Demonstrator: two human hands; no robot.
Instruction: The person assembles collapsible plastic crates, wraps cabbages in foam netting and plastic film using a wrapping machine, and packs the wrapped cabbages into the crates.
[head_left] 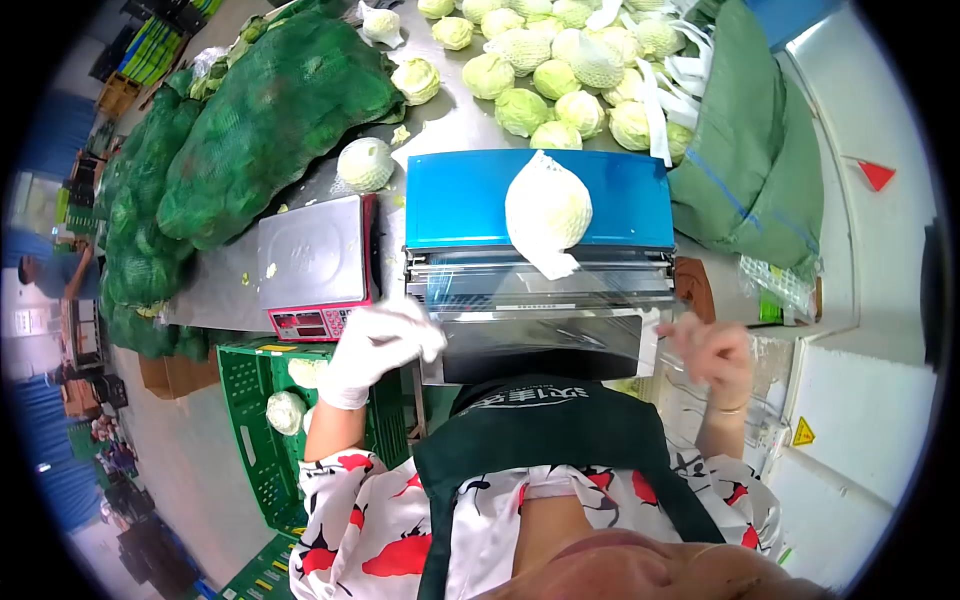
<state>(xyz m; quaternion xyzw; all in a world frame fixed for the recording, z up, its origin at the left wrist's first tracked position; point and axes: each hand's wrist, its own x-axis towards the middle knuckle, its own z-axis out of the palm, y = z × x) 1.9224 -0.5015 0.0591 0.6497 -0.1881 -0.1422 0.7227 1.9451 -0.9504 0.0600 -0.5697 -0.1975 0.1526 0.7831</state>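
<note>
In front of me stands a wrapping machine (440, 205) with a blue top. A cabbage in a white foam net (548, 212) rests on that top. Clear plastic film (590, 325) spans the machine's front part, between my two hands. My left hand (385, 345), in a white glove, is closed at the film's left side by the red and grey scale (312, 258). On the right side, my bare right hand (712, 355) has its fingers pinched at the film's edge; the fingertips are slightly blurred.
Several cabbages (525, 110) lie at the back, some in foam nets, next to a green sack (745, 150). Full green mesh bags (280, 120) lie at the left. Below the scale is a green crate (250, 430) with cabbages. Another person (62, 275) stands far left.
</note>
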